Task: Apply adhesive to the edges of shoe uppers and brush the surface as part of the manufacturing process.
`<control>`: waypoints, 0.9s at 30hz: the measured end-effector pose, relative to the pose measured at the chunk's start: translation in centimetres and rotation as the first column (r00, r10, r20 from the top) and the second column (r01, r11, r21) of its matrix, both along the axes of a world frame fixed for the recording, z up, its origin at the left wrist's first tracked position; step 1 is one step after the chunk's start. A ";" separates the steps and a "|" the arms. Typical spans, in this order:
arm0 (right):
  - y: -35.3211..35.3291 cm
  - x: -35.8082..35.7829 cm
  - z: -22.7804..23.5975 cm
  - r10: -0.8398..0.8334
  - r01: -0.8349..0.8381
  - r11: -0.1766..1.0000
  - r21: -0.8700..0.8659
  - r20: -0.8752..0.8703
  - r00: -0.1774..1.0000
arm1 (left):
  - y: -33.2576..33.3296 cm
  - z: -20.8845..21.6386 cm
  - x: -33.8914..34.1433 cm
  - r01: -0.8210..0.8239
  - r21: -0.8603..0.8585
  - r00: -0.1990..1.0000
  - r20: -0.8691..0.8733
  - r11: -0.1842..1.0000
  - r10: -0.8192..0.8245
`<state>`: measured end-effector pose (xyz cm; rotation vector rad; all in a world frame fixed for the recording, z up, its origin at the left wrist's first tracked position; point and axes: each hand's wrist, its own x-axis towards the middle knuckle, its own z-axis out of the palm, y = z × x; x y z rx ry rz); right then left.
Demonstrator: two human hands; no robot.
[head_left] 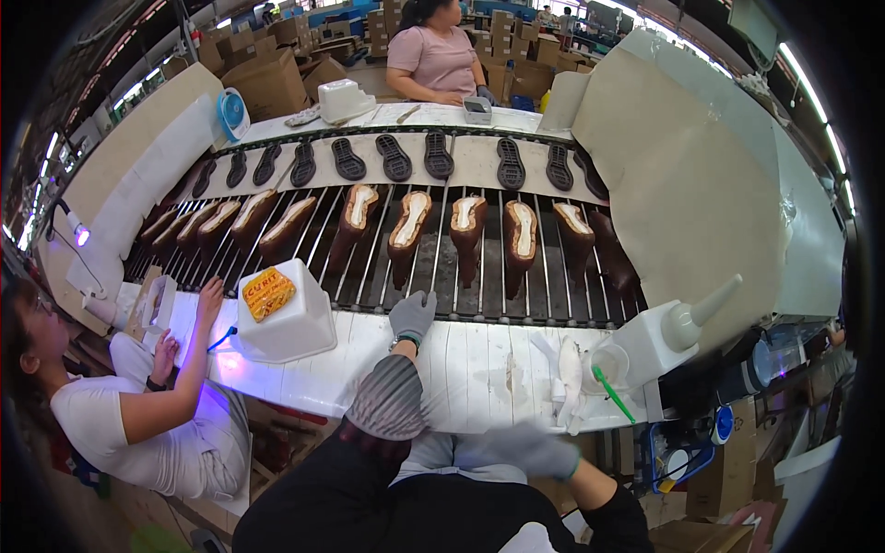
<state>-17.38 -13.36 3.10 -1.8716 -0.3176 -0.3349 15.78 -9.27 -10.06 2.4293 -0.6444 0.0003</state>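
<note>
My left hand [413,315], in a grey glove, rests at the near edge of the slatted conveyor [441,276]. Its fingers point toward the rods, slightly apart, with no object visible in them. Just beyond it lies a dark brown shoe upper [408,226] with a pale bottom facing up, one of several in a row across the rods. Behind that row, black shoe soles [396,157] lie along a light shelf. My right hand [525,452], also gloved in grey, is low over my lap and smeared by motion, so its fingers and anything in them cannot be made out.
An upturned white plastic container [290,323] with a yellow packet [267,293] stands left of my arm. At right are a white squeeze bottle [654,341], a cup [608,364] and a green-handled brush [611,394]. One person sits at left; another is across the conveyor.
</note>
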 end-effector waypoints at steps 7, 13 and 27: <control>-1.6 1.5 5.3 -0.477 0.360 0.674 0.646 0.009 0.879 | 0.8 0.0 1.1 -0.156 -0.212 0.987 -0.068 0.965 0.145; 2.2 -0.3 2.2 -0.002 0.002 1.000 0.009 -0.032 0.999 | -0.8 -0.1 1.6 -0.395 -0.390 0.919 -0.159 0.832 0.361; -1.4 -0.4 6.3 -0.197 0.204 0.979 0.019 -0.176 0.964 | -0.7 -0.9 3.8 -0.526 -0.584 0.833 -0.208 0.618 0.513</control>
